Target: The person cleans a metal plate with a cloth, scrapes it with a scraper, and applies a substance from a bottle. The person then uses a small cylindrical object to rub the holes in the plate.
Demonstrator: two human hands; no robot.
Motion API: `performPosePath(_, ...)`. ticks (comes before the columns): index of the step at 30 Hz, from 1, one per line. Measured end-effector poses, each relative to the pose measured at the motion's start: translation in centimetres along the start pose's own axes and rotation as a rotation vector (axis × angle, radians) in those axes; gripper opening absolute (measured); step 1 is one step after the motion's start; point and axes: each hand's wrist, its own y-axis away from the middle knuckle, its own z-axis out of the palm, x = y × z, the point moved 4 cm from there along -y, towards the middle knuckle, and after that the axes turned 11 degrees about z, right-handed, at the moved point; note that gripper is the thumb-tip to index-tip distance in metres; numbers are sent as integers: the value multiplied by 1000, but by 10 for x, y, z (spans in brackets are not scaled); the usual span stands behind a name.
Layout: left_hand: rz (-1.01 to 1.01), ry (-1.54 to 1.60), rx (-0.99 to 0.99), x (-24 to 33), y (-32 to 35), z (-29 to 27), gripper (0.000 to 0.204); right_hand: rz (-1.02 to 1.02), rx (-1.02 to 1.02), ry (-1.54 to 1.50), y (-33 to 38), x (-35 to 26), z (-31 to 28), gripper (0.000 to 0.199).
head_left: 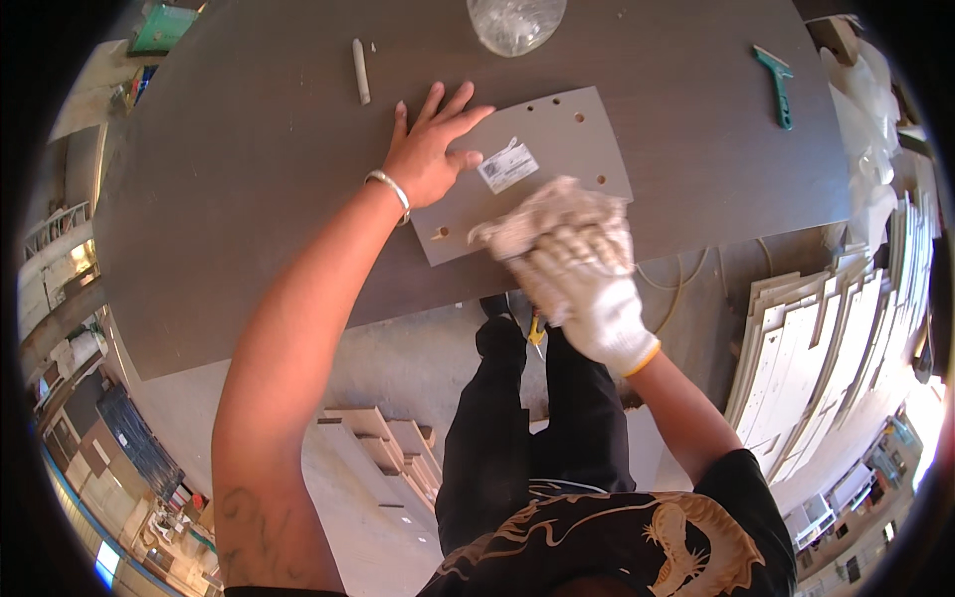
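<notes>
A grey-brown board with several drilled holes lies at the near edge of a dark brown tabletop. Stuck on it is a white printed label. My left hand, bare and with a silver bangle at the wrist, rests on the board's left part, fingers spread. On the right, my right hand wears a white knit glove and presses a crumpled pinkish-beige rag against the board's near right part. Glove and rag hide that corner of the board, and both are slightly blurred.
A green-handled scraper lies at the table's right, a whitish stick at the far left. A clear plastic bag or container sits at the far edge. Stacked white boards stand right; brown boards lie below the table.
</notes>
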Motion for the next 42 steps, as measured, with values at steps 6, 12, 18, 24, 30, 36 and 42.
performPosePath(6,21,18,27,7,2,-2,66,1290,262,-924,75,111,-63,39)
performPosePath(12,-46,-269,217,57,20,16,70,923,1055,-1080,84,157,-95,42)
performPosePath(18,-188,-202,422,104,-17,63,62,999,755,-1061,19,162,-132,39)
performPosePath(24,-278,-272,472,115,-27,83,62,284,687,-379,-42,152,-169,63)
performPosePath(30,-239,-287,455,118,-23,83,64,79,272,138,-58,165,-120,65)
performPosePath(36,-263,-279,446,126,-25,78,65,82,404,119,-88,188,-138,66)
performPosePath(42,-299,-245,367,132,-28,69,71,87,349,159,-99,199,-145,68)
